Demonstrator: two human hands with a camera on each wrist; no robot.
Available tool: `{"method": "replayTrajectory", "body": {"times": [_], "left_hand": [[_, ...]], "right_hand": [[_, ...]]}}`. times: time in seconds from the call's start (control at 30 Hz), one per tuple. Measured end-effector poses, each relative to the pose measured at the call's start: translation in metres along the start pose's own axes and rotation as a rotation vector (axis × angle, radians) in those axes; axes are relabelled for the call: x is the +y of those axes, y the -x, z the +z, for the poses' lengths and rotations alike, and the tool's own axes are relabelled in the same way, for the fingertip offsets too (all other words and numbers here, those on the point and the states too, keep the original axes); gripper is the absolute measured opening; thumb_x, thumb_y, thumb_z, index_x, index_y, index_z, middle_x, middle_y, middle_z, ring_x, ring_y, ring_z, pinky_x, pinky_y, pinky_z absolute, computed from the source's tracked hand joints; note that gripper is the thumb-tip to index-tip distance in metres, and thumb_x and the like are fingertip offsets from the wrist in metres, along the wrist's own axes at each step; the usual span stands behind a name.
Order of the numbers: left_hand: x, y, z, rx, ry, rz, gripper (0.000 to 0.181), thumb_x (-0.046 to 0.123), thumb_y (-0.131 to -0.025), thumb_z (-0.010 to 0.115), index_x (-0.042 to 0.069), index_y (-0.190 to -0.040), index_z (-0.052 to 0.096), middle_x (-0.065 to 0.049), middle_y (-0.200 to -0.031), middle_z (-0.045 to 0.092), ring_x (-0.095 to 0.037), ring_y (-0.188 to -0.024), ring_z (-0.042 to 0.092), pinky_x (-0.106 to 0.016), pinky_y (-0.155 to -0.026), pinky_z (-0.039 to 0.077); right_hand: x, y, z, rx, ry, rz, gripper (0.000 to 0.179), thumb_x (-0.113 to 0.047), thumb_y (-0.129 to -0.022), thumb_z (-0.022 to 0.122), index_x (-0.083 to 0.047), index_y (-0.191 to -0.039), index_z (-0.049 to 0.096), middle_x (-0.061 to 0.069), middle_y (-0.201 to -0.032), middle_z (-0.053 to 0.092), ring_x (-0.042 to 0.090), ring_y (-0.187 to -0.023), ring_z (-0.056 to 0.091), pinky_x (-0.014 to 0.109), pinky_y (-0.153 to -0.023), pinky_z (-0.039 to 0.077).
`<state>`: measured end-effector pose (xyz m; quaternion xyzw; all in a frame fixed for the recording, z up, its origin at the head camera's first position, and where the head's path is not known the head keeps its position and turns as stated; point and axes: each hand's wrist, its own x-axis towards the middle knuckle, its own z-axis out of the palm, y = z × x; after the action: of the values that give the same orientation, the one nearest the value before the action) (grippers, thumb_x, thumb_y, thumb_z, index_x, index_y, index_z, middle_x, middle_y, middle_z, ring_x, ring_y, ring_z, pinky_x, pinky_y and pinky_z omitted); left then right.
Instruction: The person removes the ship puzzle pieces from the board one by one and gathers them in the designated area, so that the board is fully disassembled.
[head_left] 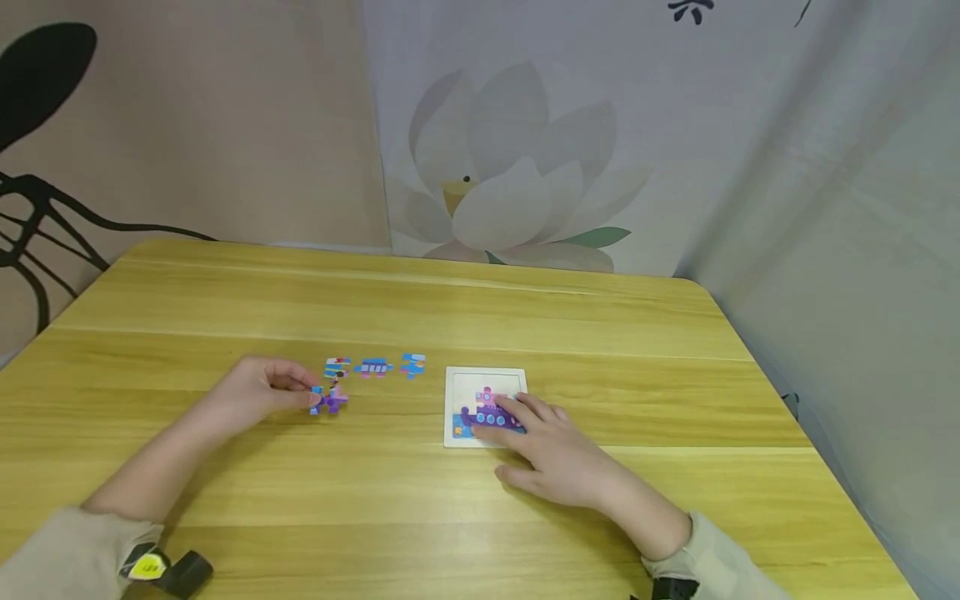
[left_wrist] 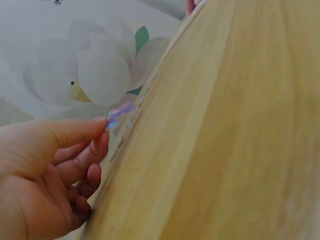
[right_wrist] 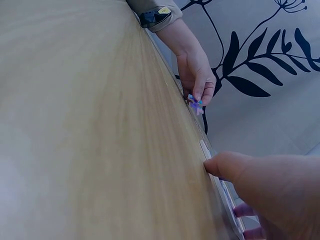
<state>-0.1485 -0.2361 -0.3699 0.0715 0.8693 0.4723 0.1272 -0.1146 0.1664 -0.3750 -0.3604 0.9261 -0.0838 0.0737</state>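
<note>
Lotus-printed hangings (head_left: 517, 150) behind and beside a wood-grain table (head_left: 405, 508) show a curtained-off indoor spot, exact kind unclear.

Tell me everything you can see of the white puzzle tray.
The white puzzle tray looks square and thin, material unclear, lying flat on the wooden table. Puzzle pieces fill its lower part: purple with round windows, pink above, blue at lower left. Its upper area shows bare. The right hand covers its lower right, fingertips apparently resting on it.

Hd view hi (wrist views nr)
</note>
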Motion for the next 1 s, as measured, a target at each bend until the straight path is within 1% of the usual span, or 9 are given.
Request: {"method": "replayTrajectory", "body": {"times": [0.13,0.23,0.4,0.5,0.57,0.73,1.0], "left_hand": [[-0.003,-0.003,0.004,0.033,-0.057,0.015,0.030,0.026,-0.086,0.073,0.002,-0.103,0.069,-0.006,-0.091,0.066,-0.022,-0.085,0.059,-0.036,-0.073,0.048],[-0.001,-0.005,0.008,0.062,-0.111,0.054,0.023,0.021,-0.086,0.073,0.003,-0.100,0.071,-0.004,-0.086,0.066,-0.021,-0.081,0.059,-0.036,-0.070,0.048],[0.002,-0.006,0.013,0.092,-0.178,0.091,0.016,0.015,-0.086,0.072,0.004,-0.097,0.072,-0.001,-0.084,0.065,-0.019,-0.079,0.057,-0.035,-0.068,0.047],[0.002,-0.006,0.014,0.099,-0.210,0.113,0.014,0.012,-0.086,0.072,0.004,-0.097,0.072,-0.001,-0.083,0.065,-0.018,-0.078,0.057,-0.033,-0.066,0.048],[0.001,-0.006,0.014,0.106,-0.241,0.142,0.012,0.009,-0.085,0.072,0.003,-0.095,0.073,0.000,-0.081,0.064,-0.018,-0.076,0.056,-0.031,-0.064,0.047],[-0.002,-0.007,0.014,0.108,-0.290,0.194,0.009,0.004,-0.084,0.071,0.003,-0.093,0.072,0.001,-0.075,0.059,-0.017,-0.070,0.050,-0.026,-0.058,0.044],[0.001,-0.004,0.014,0.093,-0.272,0.171,0.009,0.005,-0.085,0.070,0.003,-0.094,0.072,-0.001,-0.076,0.057,-0.018,-0.071,0.049,-0.026,-0.057,0.042]], "right_hand": [[0.000,0.000,-0.001,0.002,0.000,-0.003,0.050,-0.048,-0.096,0.049,-0.041,-0.145,0.039,0.006,-0.157,0.020,0.034,-0.141,0.018,0.060,-0.106,0.019],[0.001,0.000,-0.001,0.007,0.004,-0.007,0.050,-0.048,-0.096,0.049,-0.040,-0.144,0.040,0.006,-0.157,0.020,0.035,-0.140,0.018,0.060,-0.106,0.019],[0.002,0.000,-0.001,0.013,0.007,-0.010,0.050,-0.047,-0.096,0.051,-0.040,-0.144,0.040,0.006,-0.157,0.020,0.036,-0.140,0.019,0.060,-0.105,0.019],[0.002,0.000,-0.001,0.012,0.003,-0.013,0.050,-0.047,-0.095,0.051,-0.041,-0.144,0.040,0.006,-0.157,0.021,0.035,-0.140,0.019,0.061,-0.105,0.020],[0.002,-0.001,-0.001,0.012,-0.002,-0.016,0.051,-0.048,-0.095,0.051,-0.041,-0.144,0.040,0.005,-0.157,0.021,0.035,-0.140,0.019,0.061,-0.105,0.020],[0.002,0.000,-0.002,0.010,-0.027,-0.021,0.050,-0.048,-0.095,0.051,-0.040,-0.144,0.041,0.005,-0.157,0.021,0.034,-0.140,0.018,0.061,-0.105,0.019],[0.002,-0.001,-0.001,0.013,-0.049,-0.029,0.050,-0.046,-0.095,0.053,-0.040,-0.143,0.042,0.005,-0.156,0.022,0.034,-0.140,0.018,0.061,-0.104,0.019]]}}
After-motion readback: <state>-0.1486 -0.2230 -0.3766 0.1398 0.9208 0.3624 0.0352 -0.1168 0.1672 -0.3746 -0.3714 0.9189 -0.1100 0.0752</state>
